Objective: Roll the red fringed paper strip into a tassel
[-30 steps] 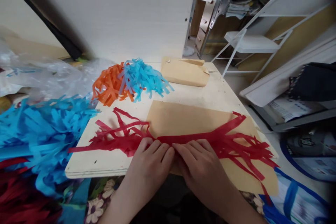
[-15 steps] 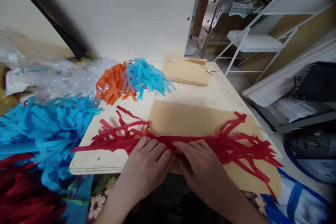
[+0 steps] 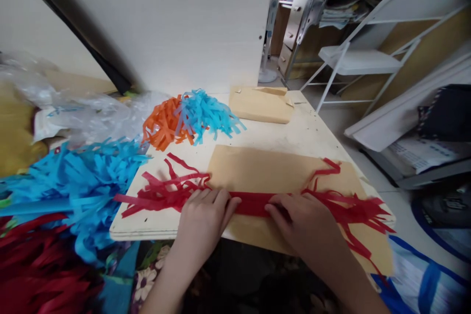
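Observation:
Across a brown paper sheet lies a red paper strip with fringed ends fanning out left and right. My left hand grips the strip left of its middle, thumb pointing inward. On the right part, my right hand holds the strip between bent fingers and thumb. A flat red band shows between the two hands. The undersides of my fingers are hidden.
Orange and light blue tassels lie at the back of the white table, beside a folded brown paper. Blue fringes and red fringes are piled at left. A white chair stands behind.
My hands have moved apart along the red strip, baring a flat stretch between them. The view has shifted slightly.

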A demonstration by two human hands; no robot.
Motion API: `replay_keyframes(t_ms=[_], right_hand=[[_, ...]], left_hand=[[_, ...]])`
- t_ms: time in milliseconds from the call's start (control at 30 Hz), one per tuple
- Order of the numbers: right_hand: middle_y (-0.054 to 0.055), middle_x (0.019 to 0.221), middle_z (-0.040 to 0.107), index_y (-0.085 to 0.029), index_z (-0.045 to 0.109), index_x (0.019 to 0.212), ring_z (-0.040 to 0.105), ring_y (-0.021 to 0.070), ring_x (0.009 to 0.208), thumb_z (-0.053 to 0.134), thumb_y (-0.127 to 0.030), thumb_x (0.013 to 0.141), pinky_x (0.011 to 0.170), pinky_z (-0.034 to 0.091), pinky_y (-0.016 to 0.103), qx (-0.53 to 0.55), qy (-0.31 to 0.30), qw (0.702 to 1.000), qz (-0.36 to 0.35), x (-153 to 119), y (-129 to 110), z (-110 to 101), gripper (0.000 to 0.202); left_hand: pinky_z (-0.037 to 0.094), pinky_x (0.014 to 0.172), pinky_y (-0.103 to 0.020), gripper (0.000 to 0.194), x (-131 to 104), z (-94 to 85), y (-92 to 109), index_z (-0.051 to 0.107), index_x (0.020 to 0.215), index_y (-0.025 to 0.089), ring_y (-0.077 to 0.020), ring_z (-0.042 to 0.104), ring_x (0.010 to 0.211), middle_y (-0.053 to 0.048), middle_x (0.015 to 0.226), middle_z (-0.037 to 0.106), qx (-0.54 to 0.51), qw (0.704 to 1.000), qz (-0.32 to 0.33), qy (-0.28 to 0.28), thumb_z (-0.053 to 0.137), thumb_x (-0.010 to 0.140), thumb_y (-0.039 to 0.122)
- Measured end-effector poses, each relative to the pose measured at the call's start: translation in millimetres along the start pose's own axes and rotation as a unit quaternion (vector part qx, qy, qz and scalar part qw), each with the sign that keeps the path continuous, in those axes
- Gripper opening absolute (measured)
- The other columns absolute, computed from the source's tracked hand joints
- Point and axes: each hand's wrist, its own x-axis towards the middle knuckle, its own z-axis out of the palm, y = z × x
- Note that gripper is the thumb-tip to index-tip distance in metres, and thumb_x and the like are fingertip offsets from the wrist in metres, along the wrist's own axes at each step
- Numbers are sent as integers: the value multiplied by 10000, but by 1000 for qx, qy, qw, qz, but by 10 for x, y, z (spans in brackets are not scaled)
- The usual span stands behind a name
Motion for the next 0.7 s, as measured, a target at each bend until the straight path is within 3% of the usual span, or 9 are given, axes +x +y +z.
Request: replay_keyframes(t_ms=[167, 267, 433, 533, 700], right_hand=[[13, 475, 533, -167, 513, 510, 476, 145, 478, 479, -216, 747, 508, 248, 272, -110, 13, 994, -11, 12, 24, 18, 245], [24, 506, 540, -162, 525, 525, 477, 153, 530, 484, -264, 751, 552, 260, 280, -114, 9, 993, -4, 9, 18, -4, 251], [52, 669, 576, -164, 572, 689, 470, 201, 673, 431, -397, 769, 665, 266, 344, -75, 93, 993, 23, -10, -152, -5, 284], [39, 718, 575, -173, 560, 782, 461, 192, 711, 447, -359, 766, 685, 265, 341, 0, 48, 999, -19, 9, -259, 64, 218], [20, 656, 562, -181, 536, 666, 455, 172, 658, 467, -209, 747, 646, 268, 302, 40, -20, 998, -34, 80, -228, 133, 110]], left_hand=[[309, 478, -244, 243, 12, -16, 43, 488, 593, 172, -143, 480, 493, -8, 516, 508, 33, 999, -8, -5, 397, 794, 273], [315, 490, -246, 229, 20, -24, 42, 489, 596, 173, -140, 472, 490, -8, 521, 500, 55, 998, 13, -6, 400, 791, 254], [315, 501, -253, 229, 4, -55, 18, 471, 583, 175, -144, 446, 490, -8, 518, 493, 31, 999, 41, -4, 396, 792, 234], [314, 500, -253, 246, -6, -70, 9, 463, 576, 175, -141, 433, 483, -7, 513, 491, 16, 998, 53, -3, 373, 800, 222], [323, 496, -240, 268, -5, -28, 6, 466, 574, 172, -134, 467, 492, -5, 509, 497, 29, 999, 28, 2, 359, 807, 248]])
